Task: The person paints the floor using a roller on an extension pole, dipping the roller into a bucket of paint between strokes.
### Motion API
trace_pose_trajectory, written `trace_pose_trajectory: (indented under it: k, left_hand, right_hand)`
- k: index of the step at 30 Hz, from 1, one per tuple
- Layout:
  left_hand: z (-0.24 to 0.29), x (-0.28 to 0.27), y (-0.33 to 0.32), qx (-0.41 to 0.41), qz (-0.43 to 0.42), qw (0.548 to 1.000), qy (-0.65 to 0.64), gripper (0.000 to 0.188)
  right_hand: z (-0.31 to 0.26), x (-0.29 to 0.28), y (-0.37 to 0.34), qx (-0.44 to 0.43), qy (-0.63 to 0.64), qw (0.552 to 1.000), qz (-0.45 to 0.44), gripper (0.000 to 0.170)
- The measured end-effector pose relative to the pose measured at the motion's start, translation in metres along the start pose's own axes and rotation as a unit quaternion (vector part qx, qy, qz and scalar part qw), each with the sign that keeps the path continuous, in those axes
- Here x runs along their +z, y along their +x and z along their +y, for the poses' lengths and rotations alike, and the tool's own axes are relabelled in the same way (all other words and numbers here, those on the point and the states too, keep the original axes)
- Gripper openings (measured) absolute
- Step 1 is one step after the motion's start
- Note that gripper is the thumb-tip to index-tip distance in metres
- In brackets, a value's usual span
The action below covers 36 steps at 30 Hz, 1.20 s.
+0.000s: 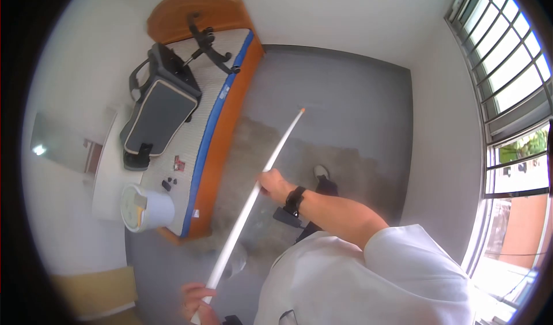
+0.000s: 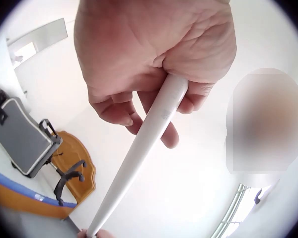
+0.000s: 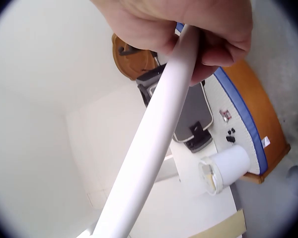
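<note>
A long white pole [image 1: 246, 210] with an orange tip [image 1: 303, 110] runs slantwise in front of the body, its tip pointing away over the floor. My right hand [image 1: 275, 186] grips it around the middle, fingers curled round the shaft. Near its close end, my left hand [image 1: 197, 303] holds the pole between thumb and fingers. In the left wrist view, that end of the pole [image 2: 151, 124] meets the palm of the left hand [image 2: 154, 54], with some fingers loosely bent beside it. The right hand [image 3: 203, 29] wraps the shaft [image 3: 156, 124] in the right wrist view.
To the left stands a wooden bed [image 1: 222, 146] with a blue-edged mattress. On it lie an overturned grey office chair [image 1: 164, 114], a white bucket [image 1: 158, 208] and small dark items [image 1: 168, 184]. A barred window [image 1: 507, 65] is at the right, a foot [image 1: 321, 171] on the grey floor.
</note>
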<state>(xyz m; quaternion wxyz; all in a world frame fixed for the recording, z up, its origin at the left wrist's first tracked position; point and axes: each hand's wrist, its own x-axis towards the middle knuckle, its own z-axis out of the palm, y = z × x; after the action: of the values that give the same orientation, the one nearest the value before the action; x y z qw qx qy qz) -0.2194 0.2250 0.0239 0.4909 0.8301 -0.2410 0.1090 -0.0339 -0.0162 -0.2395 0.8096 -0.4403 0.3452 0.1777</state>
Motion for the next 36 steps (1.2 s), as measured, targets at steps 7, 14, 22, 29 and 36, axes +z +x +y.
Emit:
trace_pose_trajectory:
  k: [7,14,22,29,36]
  left_hand:
    - [-0.094,0.108,0.132,-0.048,-0.079,0.995,-0.042,0.010]
    - [-0.085,0.218,0.276,-0.128,-0.081,0.987,-0.049,0.013]
    - [-0.115,0.256,0.374,-0.102,-0.150,0.982,-0.043,0.018]
    - [-0.139,0.302,0.456,-0.139,-0.205,0.969,-0.010,0.017]
    - [-0.176,0.375,0.515,-0.053,-0.214,0.971,-0.093,0.015]
  right_hand:
    - [-0.128,-0.084,0.130,-0.048,0.054,0.996,0.058,0.020]
    - [-0.235,-0.153,0.223,-0.163,-0.056,0.985,-0.012,0.021]
    - [-0.277,-0.168,0.295,-0.131,-0.120,0.982,-0.058,0.016]
    - [-0.297,-0.180,0.347,-0.500,-0.290,0.816,0.004,0.020]
    - [-0.377,-0.185,0.341,-0.343,-0.300,0.890,-0.006,0.016]
